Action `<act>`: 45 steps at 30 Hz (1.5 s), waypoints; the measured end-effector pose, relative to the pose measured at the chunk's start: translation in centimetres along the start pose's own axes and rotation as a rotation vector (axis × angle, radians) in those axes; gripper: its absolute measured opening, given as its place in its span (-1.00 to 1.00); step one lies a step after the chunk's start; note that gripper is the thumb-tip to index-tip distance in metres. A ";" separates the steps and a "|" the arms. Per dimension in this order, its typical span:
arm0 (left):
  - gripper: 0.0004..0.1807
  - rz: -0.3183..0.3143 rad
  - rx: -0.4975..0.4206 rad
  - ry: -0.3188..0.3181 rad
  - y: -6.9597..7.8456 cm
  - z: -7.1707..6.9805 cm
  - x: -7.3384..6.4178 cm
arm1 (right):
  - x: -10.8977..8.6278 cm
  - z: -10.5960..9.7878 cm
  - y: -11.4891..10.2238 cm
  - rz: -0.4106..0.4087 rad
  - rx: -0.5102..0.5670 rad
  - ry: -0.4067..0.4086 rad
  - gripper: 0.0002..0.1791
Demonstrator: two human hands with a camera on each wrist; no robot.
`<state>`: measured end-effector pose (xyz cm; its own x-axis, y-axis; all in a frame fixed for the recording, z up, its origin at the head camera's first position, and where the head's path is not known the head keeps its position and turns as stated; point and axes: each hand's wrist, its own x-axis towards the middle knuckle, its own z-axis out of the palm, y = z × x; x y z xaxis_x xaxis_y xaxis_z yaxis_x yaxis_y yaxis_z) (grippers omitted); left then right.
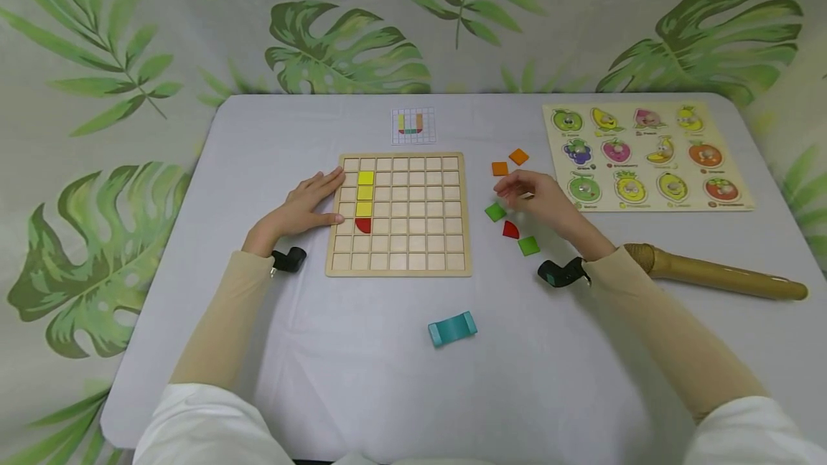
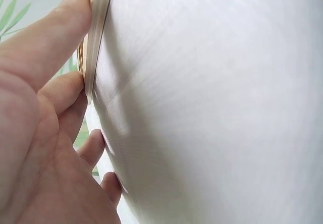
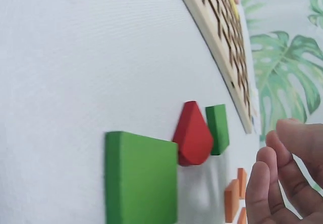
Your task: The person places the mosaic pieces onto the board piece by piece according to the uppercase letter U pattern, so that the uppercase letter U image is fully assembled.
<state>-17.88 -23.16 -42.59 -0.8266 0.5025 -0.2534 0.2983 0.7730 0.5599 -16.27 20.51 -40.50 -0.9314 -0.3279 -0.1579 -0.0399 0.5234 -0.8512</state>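
Left hand (image 1: 296,208), straight-fingered, touches left edge of wooden grid board (image 1: 417,242), light steadying pressure advisable; right hand (image 1: 541,199), loosely curved, visibly empty, right of board

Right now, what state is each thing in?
Grid board: partly filled
Yellow squares: on grid
Red pieces: one on grid, one loose
Green squares: loose
Orange squares: loose
Left hand: touching grid board
Right hand: apparently empty
Pattern card: flat
Fruit puzzle: filled
Teal block: untouched
Stick: untouched

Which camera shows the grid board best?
The head view: nearly the whole grid board shows, from above. The left wrist view shows just a strip along its edge; the right wrist view shows part, slanted and cut off.
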 end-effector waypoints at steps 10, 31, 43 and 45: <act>-0.07 0.020 -0.006 0.001 -0.2 0.0 -0.1 | 0.3 1.3 0.6 0.036 -0.077 -0.022 -0.74; -0.07 0.001 -0.001 -0.011 -0.1 0.0 0.1 | 0.7 1.8 0.5 -0.016 -0.183 0.012 -0.84; -0.08 0.001 -0.011 -0.011 0.1 -0.1 0.0 | 1.8 2.8 -1.2 -0.052 0.032 -0.111 -0.85; -0.07 0.000 -0.007 -0.010 0.1 -0.1 0.0 | 2.1 3.5 -1.8 -0.069 0.064 -0.137 -0.84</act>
<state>-17.88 -23.15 -42.41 -0.8216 0.5067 -0.2613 0.2950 0.7700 0.5658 -16.91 16.10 -41.06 -0.8691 -0.4679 -0.1606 -0.0751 0.4457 -0.8920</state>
